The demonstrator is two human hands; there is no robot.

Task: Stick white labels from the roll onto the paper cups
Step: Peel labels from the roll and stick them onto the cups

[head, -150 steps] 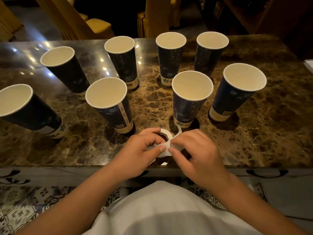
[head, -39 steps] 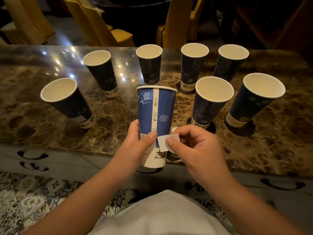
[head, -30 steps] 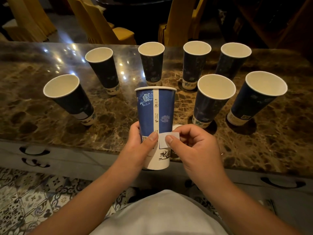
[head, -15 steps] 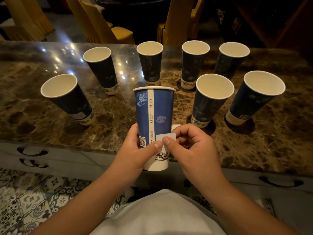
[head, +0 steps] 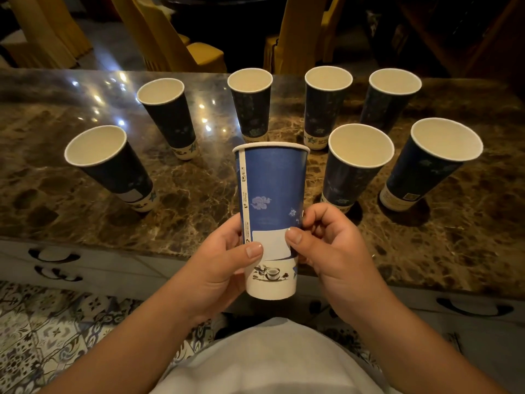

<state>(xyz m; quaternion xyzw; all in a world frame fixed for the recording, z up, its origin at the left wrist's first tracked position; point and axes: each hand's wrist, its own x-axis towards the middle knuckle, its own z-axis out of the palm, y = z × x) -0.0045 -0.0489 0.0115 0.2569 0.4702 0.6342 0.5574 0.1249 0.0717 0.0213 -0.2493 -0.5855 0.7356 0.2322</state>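
While the left hand (head: 224,268) grips the blue cup (head: 272,194) above the counter's near edge, the right hand's (head: 326,245) thumb presses the white label (head: 271,244) flat; smoothing its edges likely comes next.

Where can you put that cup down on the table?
Bare marble lies between the far-left cup and the held cup, where the hands are. The left corner is bare too. The right side, round the two near cups, is crowded.
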